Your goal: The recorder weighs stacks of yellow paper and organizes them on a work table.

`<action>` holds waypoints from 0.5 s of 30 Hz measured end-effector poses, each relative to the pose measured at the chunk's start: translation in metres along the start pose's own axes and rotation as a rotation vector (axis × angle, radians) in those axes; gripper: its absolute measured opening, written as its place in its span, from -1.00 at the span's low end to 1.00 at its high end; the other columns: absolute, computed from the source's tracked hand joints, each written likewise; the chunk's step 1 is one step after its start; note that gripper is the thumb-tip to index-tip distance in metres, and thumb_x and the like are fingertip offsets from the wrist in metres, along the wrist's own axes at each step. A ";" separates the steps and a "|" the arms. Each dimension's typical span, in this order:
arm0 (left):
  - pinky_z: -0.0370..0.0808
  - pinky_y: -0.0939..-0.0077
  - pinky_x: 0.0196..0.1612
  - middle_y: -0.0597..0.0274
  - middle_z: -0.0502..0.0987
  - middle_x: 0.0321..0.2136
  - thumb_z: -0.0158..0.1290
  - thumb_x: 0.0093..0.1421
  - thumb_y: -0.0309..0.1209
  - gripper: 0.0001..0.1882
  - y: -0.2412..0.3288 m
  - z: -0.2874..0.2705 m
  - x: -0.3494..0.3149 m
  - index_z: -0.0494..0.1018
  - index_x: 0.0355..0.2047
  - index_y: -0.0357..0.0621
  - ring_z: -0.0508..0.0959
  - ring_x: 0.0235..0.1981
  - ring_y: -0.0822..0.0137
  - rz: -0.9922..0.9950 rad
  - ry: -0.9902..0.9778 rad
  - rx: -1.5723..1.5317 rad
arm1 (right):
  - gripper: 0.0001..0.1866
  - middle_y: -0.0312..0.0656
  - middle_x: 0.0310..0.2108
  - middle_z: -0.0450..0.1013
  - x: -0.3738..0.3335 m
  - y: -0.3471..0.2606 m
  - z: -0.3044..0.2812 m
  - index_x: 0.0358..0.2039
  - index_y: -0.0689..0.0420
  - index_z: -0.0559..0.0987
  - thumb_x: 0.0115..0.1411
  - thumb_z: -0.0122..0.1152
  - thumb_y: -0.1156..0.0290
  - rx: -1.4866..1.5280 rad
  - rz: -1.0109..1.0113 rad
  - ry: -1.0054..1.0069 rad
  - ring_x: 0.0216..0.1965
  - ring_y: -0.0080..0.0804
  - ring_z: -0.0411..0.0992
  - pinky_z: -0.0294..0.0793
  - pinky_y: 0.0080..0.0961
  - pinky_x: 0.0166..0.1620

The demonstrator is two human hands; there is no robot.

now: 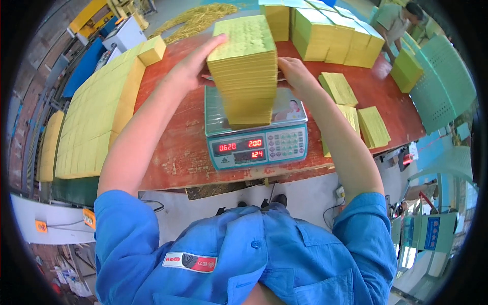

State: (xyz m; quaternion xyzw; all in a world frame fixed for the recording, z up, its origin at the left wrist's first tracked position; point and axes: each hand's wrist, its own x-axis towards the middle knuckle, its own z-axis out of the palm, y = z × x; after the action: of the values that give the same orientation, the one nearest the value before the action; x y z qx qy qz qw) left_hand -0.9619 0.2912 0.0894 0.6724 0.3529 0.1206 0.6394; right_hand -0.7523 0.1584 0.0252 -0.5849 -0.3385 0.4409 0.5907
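Note:
A tall stack of yellow paper (243,76) stands upright over the pan of a teal digital scale (258,151) with a lit red display. My left hand (195,63) grips the stack's left side, its thumb at the top edge and its other fingers mostly hidden. On the opposite side my right hand (297,76) is closed against the stack, fingertips partly out of sight behind it. The stack's lower end is over the pan; whether it rests there I cannot tell.
The scale sits on a worn red table (173,157). Yellow paper blocks (99,107) line its left side, with larger stacks (325,40) at the back. Several small bundles (373,127) lie right of the scale. A co-worker (396,23) bends over the far right.

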 end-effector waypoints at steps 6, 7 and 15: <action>0.34 0.10 0.08 0.09 0.43 0.05 -0.24 0.16 0.43 -0.11 -0.030 -0.018 0.016 0.31 0.21 -0.01 0.39 0.04 0.21 0.040 0.011 -0.216 | -0.55 -0.26 -0.11 0.53 0.002 0.018 -0.007 -0.01 0.15 0.58 0.30 0.03 0.06 -0.193 -0.078 0.136 -0.19 -0.44 0.45 0.43 -0.43 -0.15; 0.32 0.20 -0.04 0.17 0.52 -0.08 -0.37 0.17 0.47 -0.07 -0.047 -0.010 0.023 0.37 0.15 -0.06 0.44 -0.05 0.32 0.109 0.168 -0.191 | -0.44 -0.29 0.02 0.48 0.009 0.034 -0.011 0.13 0.08 0.49 0.31 -0.01 -0.06 -0.057 -0.162 0.121 -0.03 -0.42 0.41 0.38 -0.42 -0.02; 0.15 0.33 0.29 0.11 0.22 0.29 -0.40 0.34 0.28 -0.17 -0.098 0.072 0.031 0.10 0.34 -0.12 0.20 0.30 0.21 0.366 0.091 -0.823 | -0.29 -0.10 0.00 0.47 0.022 0.049 0.031 0.07 0.16 0.49 0.29 -0.07 -0.26 0.377 -0.070 0.062 -0.03 -0.31 0.46 0.51 -0.31 -0.06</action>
State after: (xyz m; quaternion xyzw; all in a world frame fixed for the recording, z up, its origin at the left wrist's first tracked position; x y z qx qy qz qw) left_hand -0.9266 0.2483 -0.0234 0.4077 0.1786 0.3912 0.8055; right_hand -0.7781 0.1875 -0.0233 -0.4649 -0.2517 0.4577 0.7148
